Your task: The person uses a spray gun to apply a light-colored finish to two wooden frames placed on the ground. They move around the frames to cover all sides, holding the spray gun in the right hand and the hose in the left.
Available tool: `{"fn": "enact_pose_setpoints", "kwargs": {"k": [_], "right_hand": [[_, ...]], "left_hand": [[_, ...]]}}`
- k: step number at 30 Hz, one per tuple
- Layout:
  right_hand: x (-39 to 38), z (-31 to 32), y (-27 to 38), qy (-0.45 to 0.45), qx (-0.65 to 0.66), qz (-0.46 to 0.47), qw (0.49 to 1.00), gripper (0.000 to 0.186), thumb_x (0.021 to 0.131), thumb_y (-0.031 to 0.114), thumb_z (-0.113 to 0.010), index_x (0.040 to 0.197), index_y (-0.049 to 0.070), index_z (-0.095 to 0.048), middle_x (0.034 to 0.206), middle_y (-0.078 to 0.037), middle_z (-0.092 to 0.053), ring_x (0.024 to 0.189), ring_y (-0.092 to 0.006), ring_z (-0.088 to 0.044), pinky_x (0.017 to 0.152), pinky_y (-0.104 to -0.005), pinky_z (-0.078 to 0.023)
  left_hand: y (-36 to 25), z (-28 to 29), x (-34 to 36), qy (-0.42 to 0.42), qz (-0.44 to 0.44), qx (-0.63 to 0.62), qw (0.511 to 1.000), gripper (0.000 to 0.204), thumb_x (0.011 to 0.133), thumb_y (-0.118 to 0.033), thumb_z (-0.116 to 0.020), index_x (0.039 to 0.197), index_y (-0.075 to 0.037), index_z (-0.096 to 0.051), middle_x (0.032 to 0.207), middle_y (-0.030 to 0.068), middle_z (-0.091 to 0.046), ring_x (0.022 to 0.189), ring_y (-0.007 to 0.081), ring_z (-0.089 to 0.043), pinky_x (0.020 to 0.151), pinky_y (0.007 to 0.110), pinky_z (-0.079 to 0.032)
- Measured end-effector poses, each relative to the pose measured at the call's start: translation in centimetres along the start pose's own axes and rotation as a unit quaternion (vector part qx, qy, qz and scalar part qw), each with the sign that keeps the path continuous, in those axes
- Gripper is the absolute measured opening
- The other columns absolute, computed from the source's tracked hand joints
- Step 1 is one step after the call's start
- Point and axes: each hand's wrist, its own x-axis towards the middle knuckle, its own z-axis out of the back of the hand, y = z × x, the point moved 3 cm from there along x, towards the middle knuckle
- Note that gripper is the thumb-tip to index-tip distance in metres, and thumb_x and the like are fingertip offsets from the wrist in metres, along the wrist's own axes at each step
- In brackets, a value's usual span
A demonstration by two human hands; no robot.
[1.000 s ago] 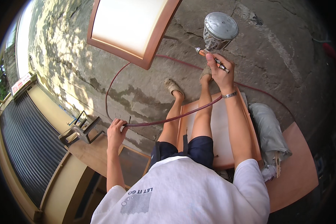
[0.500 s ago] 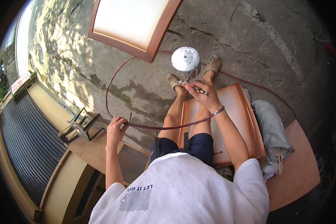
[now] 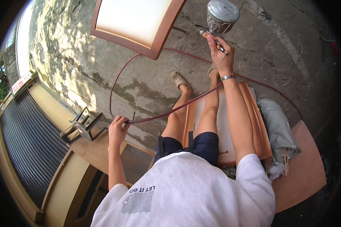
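My right hand (image 3: pixel 222 56) is closed around the handle of a paint spray gun (image 3: pixel 216 43). A round silver paint cup (image 3: pixel 223 11) with stained sides is joined to the gun at its far end. My left hand (image 3: pixel 118 128) is closed on a dark red air hose (image 3: pixel 170 112), which sags across my legs toward my right forearm. Ahead and to the left stands a panel (image 3: pixel 130 19) with a reddish-brown border and a pale middle that shades into it. The gun is to the right of that panel, apart from it.
A second pale panel with brown edges (image 3: pixel 231 126) lies by my legs. Beside it are a grey wrapped bundle (image 3: pixel 274 125) and a brown sheet (image 3: pixel 305 170). A chair (image 3: pixel 81 130) stands on a wooden surface at left, near a dark shutter (image 3: pixel 32 147). Cracked concrete (image 3: pixel 147 81) spreads ahead.
My right hand has moved forward and to the right with the spray gun and cup, arm reaching out farther. The hose is drawn upward on its right side. My left hand stays almost in place.
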Motion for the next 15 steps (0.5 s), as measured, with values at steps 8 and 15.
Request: {"fn": "enact_pose_setpoints", "kwargs": {"k": [8, 15], "right_hand": [[-2.0, -1.0, -2.0, -0.019, -0.012, -0.042, 0.999, 0.029, 0.103, 0.031, -0.072, 0.102, 0.004, -0.081, 0.08, -0.016, -0.075, 0.067, -0.0275, -0.073, 0.057, -0.0357, -0.051], [-9.9, -3.3, -1.7, 0.081, 0.061, 0.005, 0.995, 0.022, 0.1, 0.025, -0.075, 0.097, 0.003, -0.077, 0.078, -0.014, -0.072, 0.068, -0.0311, -0.071, 0.059, -0.0377, -0.052]], "left_hand": [[0.6, 0.2, 0.2, -0.029, -0.012, 0.015, 0.999, 0.02, 0.084, -0.007, -0.08, 0.102, -0.004, -0.073, 0.092, 0.0121, -0.067, 0.086, 0.0356, -0.068, 0.074, 0.042, -0.053], [1.2, 0.3, 0.5, 0.01, -0.037, 0.032, 0.999, 0.024, 0.079, -0.003, -0.08, 0.102, -0.003, -0.072, 0.099, 0.0121, -0.071, 0.096, 0.0369, -0.069, 0.09, 0.043, -0.056]]}}
